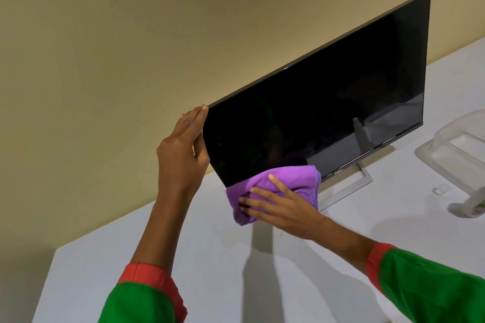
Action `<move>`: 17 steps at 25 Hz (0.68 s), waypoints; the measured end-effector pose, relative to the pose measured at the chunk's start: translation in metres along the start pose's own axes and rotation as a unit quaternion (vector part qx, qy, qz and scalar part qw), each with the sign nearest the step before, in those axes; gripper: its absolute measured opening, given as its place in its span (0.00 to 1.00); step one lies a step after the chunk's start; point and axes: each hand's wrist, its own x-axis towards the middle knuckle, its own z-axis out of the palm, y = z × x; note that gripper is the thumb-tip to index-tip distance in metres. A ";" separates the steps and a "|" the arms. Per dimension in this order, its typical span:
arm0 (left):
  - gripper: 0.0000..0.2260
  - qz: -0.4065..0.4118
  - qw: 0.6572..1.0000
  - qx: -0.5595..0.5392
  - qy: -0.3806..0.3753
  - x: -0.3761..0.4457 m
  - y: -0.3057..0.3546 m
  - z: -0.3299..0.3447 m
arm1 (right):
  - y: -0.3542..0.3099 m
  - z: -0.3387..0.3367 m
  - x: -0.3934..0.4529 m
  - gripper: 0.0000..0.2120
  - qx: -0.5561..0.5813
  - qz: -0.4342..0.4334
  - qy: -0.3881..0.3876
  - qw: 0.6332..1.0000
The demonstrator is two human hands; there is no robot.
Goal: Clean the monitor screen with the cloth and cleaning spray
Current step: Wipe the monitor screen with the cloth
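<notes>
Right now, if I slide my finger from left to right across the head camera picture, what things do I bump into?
Left hand holding the monitor's edge → purple cloth pressed on the screen by the right hand → monitor stand → clear plastic container at the far right of the white table.

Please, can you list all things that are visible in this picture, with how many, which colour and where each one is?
Flat black monitor screen: one, black, upright on the table, tilted in the view.
Silver metal monitor stand: one, silver, under the monitor.
Purple soft cloth: one, purple, against the screen's lower left corner.
Clear plastic container: one, transparent, far right on the table.
Spray bottle: one, pale, mostly cut off at the right edge.
White table: one, white.
Wall: beige, behind.
Left hand: holds the monitor's left edge.
Right hand: presses the cloth.
Sleeves: two, green with red cuffs.
</notes>
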 end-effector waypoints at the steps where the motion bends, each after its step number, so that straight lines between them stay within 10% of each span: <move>1: 0.19 0.001 1.000 -0.001 -0.001 0.001 -0.001 -0.001 | 0.006 -0.003 0.009 0.30 0.003 0.015 0.012 1.000; 6: 0.21 0.009 1.000 -0.001 -0.011 0.002 -0.005 -0.002 | 0.056 -0.012 -0.017 0.25 -0.031 0.128 0.057 0.990; 17: 0.21 0.014 0.999 0.005 -0.038 -0.001 -0.008 -0.002 | 0.009 0.007 -0.032 0.32 -0.033 0.009 -0.013 0.999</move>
